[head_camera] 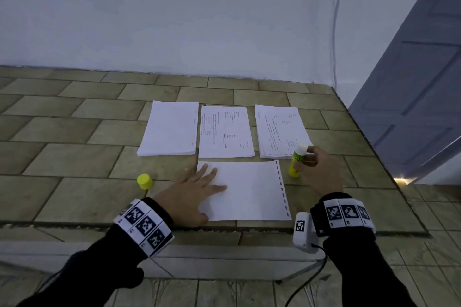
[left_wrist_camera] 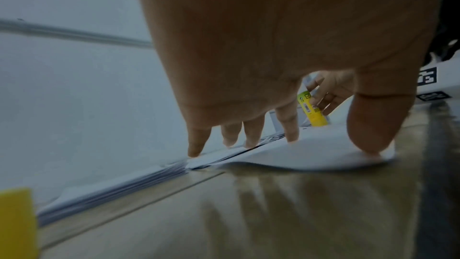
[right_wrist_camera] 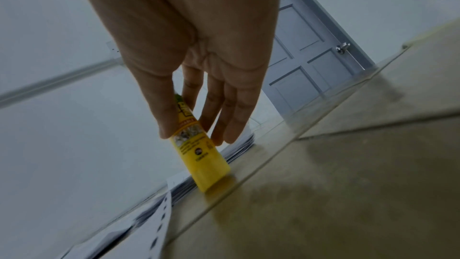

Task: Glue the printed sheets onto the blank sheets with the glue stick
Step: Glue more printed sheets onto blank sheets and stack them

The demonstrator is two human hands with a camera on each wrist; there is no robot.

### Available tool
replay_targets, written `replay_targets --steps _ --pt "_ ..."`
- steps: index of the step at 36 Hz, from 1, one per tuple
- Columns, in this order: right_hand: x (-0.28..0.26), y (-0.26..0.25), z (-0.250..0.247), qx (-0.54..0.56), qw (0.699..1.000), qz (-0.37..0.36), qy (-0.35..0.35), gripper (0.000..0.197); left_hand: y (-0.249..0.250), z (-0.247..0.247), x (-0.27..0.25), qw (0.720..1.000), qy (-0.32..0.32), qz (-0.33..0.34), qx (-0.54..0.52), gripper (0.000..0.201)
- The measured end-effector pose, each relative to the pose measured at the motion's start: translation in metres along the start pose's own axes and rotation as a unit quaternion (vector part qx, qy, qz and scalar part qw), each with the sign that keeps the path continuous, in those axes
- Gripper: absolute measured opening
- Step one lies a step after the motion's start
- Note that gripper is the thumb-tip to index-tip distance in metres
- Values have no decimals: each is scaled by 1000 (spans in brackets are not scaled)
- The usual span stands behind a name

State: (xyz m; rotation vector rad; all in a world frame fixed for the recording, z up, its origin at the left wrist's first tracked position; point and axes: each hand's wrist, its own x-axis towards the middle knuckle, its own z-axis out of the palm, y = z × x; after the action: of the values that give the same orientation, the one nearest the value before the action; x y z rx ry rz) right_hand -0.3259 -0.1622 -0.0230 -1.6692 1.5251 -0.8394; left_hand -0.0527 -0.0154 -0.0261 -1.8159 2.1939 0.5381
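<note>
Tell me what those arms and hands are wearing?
Both arms wear black sleeves. Each wrist has a white band of black square code markings: left band, right band. A white camera box with a black cable hangs by the right wrist. Hands are bare.

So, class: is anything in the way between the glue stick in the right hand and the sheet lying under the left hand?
Nothing visible. The right hand holds the uncapped glue stick just past the sheet's perforated edge; the left hand presses only the sheet's opposite side.
</note>
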Motion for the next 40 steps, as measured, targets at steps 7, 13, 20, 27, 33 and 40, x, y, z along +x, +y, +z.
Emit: replay_targets --steps 7,13,20,27,33,40 --pt "-8 -19 9 -14 991 -77 -104 40 -19 13 -3 975 110 -82 -174 83" --pt "-10 -40 33 -31 986 -103 -130 38 -15 33 8 973 147 -136 -112 130" --pt "-8 -62 72 -24 987 -105 -120 46 -19 49 15 970 183 -142 -76 120" --pt "-9 -92 106 -66 973 -152 -162 39 -21 52 16 967 201 -141 -65 113" --pt "-12 -106 130 -100 958 -186 -193 30 -20 54 18 966 211 -135 -68 111" --pt "-13 -112 147 -202 932 -216 -208 38 -21 55 17 968 196 -144 -57 110"
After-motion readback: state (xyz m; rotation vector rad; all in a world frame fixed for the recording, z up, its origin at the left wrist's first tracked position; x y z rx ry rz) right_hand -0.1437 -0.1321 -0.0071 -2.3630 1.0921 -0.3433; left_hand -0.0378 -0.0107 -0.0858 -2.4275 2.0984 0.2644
